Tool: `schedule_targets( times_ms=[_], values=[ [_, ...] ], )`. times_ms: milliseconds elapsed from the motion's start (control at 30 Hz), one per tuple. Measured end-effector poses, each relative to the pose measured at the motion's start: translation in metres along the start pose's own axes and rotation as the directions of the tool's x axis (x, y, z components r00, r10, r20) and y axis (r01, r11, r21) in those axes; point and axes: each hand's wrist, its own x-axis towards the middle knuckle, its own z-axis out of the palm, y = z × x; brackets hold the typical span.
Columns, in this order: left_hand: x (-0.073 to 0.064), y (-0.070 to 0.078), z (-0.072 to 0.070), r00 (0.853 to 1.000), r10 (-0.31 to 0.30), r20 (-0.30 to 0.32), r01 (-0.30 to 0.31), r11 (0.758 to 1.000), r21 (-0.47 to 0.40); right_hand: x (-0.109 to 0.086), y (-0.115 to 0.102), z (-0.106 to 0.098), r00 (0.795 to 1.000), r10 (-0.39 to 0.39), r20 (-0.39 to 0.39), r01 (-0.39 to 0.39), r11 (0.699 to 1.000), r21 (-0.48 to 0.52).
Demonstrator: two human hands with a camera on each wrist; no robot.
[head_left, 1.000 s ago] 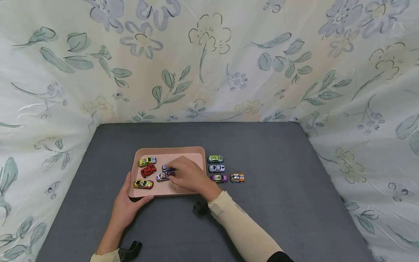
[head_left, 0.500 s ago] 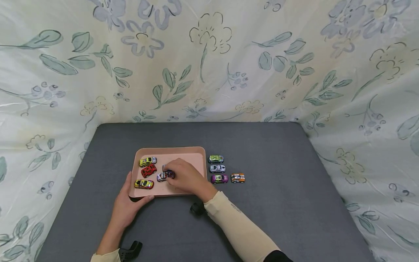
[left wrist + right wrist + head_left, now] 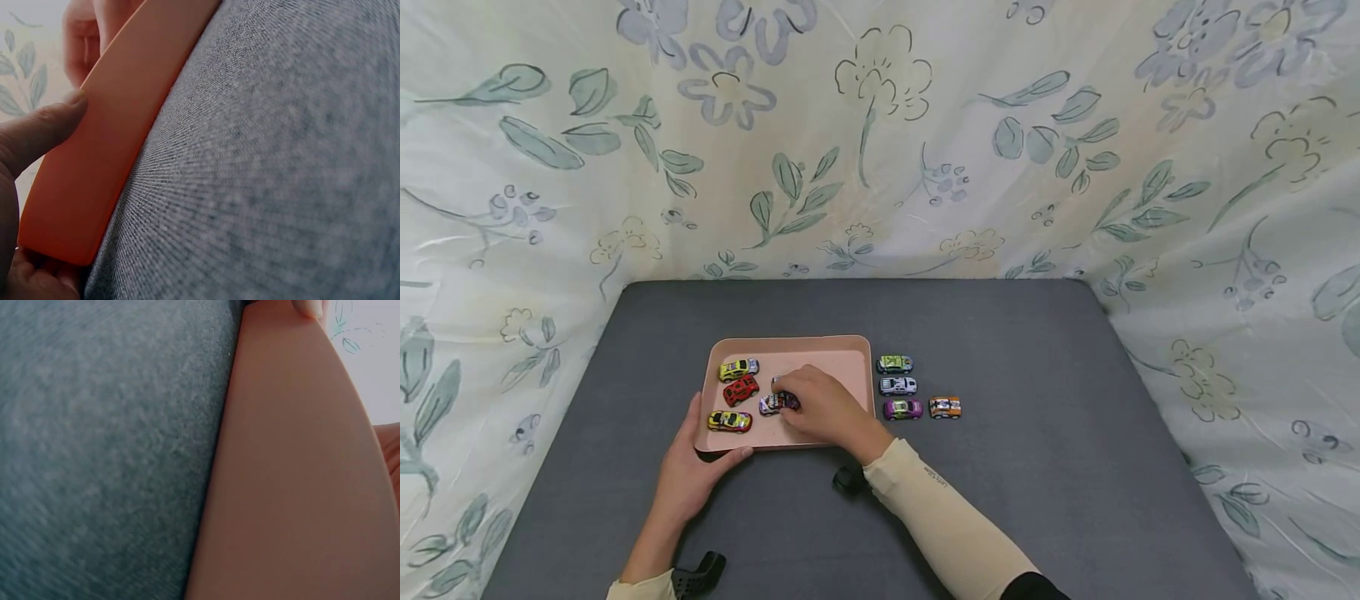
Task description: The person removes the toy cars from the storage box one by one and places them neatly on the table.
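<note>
A pink tray with raised edges lies on the grey table. My left hand grips its near left corner; in the left wrist view the thumb presses the tray's outer wall and fingers curl beneath. Over the middle of the tray, my right hand pinches a white and purple toy car between thumb and fingers. A second, pale toy car just behind is mostly hidden by that hand. On the tray's left side sit a yellow car, a red car and a yellow and red car.
Right of the tray, a green car, a silver car and a purple car form a column. An orange car stands beside the purple one. A floral curtain surrounds the table.
My right hand has shifted slightly left and closed in around the white and purple toy car, covering more of the car behind. My left hand keeps its place on the tray.
</note>
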Motion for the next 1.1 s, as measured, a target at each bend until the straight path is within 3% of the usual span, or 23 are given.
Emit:
schedule_targets(
  times_ms=[367,1100],
  values=[
    [-0.0002,0.0001,0.0004,1.0,-0.007,0.007,0.007,1.0,-0.001,0.003,-0.001,0.0045,1.0,0.013,-0.005,-0.013,0.997,-0.074],
    [-0.0013,0.0017,-0.0005,1.0,-0.01,0.006,0.01,1.0,0.0,0.0001,0.002,0.005,0.999,0.009,-0.05,-0.011,0.999,-0.037]
  ],
)
